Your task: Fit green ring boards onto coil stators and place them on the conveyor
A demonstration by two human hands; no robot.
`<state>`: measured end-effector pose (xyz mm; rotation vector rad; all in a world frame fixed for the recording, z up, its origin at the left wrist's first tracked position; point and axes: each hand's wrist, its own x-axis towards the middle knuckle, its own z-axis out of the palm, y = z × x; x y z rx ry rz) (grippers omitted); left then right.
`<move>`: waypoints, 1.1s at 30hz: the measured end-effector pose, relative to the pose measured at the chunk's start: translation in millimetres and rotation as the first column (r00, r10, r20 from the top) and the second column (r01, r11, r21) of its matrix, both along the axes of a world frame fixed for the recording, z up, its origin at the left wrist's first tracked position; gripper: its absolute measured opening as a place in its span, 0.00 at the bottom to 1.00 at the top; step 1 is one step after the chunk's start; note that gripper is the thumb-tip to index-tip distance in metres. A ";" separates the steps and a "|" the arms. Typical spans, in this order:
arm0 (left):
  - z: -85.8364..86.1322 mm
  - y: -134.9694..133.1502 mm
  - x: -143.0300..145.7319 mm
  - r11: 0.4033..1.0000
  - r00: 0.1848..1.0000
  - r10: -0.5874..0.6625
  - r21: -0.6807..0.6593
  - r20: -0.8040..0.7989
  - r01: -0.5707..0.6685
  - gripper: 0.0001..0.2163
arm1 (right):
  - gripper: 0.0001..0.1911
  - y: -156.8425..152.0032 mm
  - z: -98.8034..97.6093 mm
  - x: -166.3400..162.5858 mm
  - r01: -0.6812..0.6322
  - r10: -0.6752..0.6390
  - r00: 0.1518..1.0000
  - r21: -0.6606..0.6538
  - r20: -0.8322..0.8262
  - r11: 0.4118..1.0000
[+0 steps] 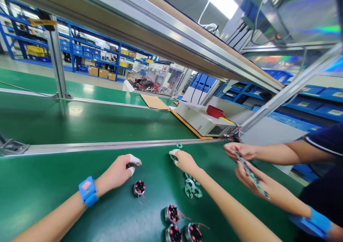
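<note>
My left hand [122,170], with white finger cots and a blue wrist strap [88,191], is curled in a pinch on the green mat; what it holds is too small to make out. A round wound coil [139,188] sits just below it. My right hand [182,159] pinches a small green ring-shaped circuit board [174,158]. Another green ring board [179,145] lies just beyond it. A few more ring boards [193,189] lie by my right forearm. Three more wound coils [172,213] stand near the front edge.
At the right, a co-worker's two hands [248,163] hold a strip of green boards [252,176]. A white instrument [206,122] with a red object on top sits behind the metal rail [107,146]. Metal posts and an overhead shelf frame the bench.
</note>
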<state>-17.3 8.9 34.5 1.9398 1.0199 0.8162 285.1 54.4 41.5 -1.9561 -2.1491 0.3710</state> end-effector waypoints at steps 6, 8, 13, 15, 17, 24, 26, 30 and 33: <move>5.9 -27.1 20.2 0.904 0.989 0.107 0.424 -0.103 -0.053 0.14 | 0.22 -53.3 14.4 -67.5 -0.027 -0.088 0.700 -0.149 -0.709 0.988; 6.7 -34.2 24.4 0.870 0.970 0.110 0.493 -0.217 0.012 0.11 | 0.22 -72.8 17.7 -93.7 -0.107 -0.247 0.291 -0.288 -0.924 0.952; 12.6 -36.7 25.5 0.912 0.979 0.120 0.409 -0.163 -0.043 0.12 | 0.22 -90.9 21.6 -118.7 -0.157 -0.376 0.112 -0.390 -0.920 0.907; 16.9 -34.3 26.3 0.969 0.993 0.110 0.228 -0.053 -0.095 0.11 | 0.24 -90.1 22.4 -111.7 -0.142 -0.347 0.220 -0.382 -0.911 0.913; 19.9 -31.8 28.2 0.997 0.996 0.080 0.013 0.049 -0.081 0.10 | 0.24 -89.5 23.8 -100.7 -0.089 -0.261 0.322 -0.304 -0.910 0.948; 14.8 -30.4 37.6 0.931 0.979 -0.013 -0.355 0.203 0.086 0.12 | 0.24 -100.2 30.0 -93.4 -0.154 0.127 0.755 0.014 -0.643 0.988; 14.3 -33.6 38.7 0.930 0.979 -0.031 -0.353 0.203 0.103 0.12 | 0.20 -103.7 31.0 -97.0 -0.141 0.160 0.847 0.075 -0.508 0.987; 13.2 -39.2 33.5 0.991 0.998 -0.007 -0.136 0.057 0.015 0.10 | 0.19 -112.1 29.7 -73.2 -0.025 0.079 0.889 0.126 -0.450 0.992; 5.0 -33.7 25.3 0.998 0.997 0.059 0.037 -0.054 -0.057 0.12 | 0.23 -131.5 19.7 -30.5 0.137 -0.090 0.757 0.021 -0.647 0.990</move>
